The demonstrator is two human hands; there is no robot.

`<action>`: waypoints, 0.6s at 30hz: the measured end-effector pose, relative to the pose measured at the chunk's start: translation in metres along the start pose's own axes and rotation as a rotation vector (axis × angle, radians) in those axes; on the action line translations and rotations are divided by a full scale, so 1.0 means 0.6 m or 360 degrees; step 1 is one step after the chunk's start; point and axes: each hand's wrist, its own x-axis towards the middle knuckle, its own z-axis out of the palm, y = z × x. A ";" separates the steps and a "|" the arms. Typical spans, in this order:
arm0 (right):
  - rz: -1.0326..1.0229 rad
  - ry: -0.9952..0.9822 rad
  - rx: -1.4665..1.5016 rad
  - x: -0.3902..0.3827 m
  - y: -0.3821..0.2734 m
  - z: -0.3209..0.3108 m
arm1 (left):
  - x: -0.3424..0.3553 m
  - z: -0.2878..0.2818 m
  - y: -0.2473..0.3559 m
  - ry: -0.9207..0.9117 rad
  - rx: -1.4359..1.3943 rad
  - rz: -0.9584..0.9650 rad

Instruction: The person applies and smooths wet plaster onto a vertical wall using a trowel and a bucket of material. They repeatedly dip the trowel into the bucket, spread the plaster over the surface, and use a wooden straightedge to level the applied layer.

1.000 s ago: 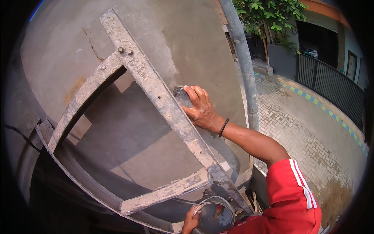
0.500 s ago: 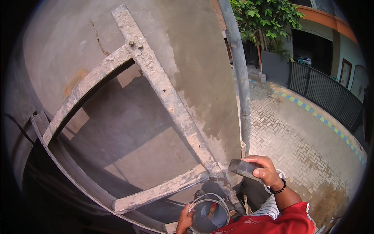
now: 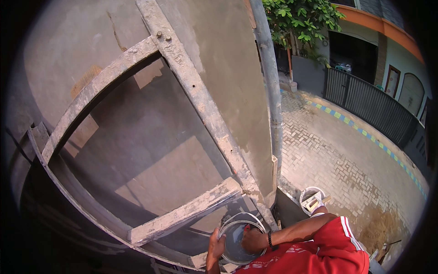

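At the lower middle is a bucket (image 3: 235,230) of grey watery liquid, its wire handle raised. My left hand (image 3: 215,245) grips the bucket at its left edge. My right hand (image 3: 251,239) is down inside the bucket, its fingertips hidden, so what it holds cannot be made out. Behind the bucket stands a plaster-crusted metal frame (image 3: 210,118) against a grey rendered wall (image 3: 214,45), with darker damp render along the wall's right side.
A grey vertical pipe (image 3: 276,105) runs along the wall's right edge. Below right, a pale bucket (image 3: 312,194) with tools sits near a paved lane (image 3: 342,150). A dark metal gate (image 3: 369,105) and a leafy tree (image 3: 292,18) stand across the lane.
My right hand, earlier pressing a dark rectangular block on the wall, moved down and right with it, and is now inside the bucket, where the block is out of sight.
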 end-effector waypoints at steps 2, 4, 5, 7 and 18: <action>0.0114 -0.0084 -0.0147 0.004 -0.008 0.003 | 0.000 -0.001 0.008 -0.0032 -0.0015 -0.0039; 0.0053 0.0040 0.0213 -0.004 -0.005 -0.033 | -0.001 -0.004 0.014 -0.0015 -0.0050 -0.0054; 0.0037 0.0099 0.0384 -0.016 0.001 -0.063 | -0.001 -0.001 0.021 0.0001 -0.0094 -0.0038; 0.0061 0.0185 0.0560 -0.048 0.002 -0.129 | -0.002 0.002 0.019 0.0000 -0.0184 -0.0008; 0.0350 0.2596 0.1548 -0.221 0.209 -0.318 | 0.007 -0.003 -0.001 -0.0019 0.0055 -0.0044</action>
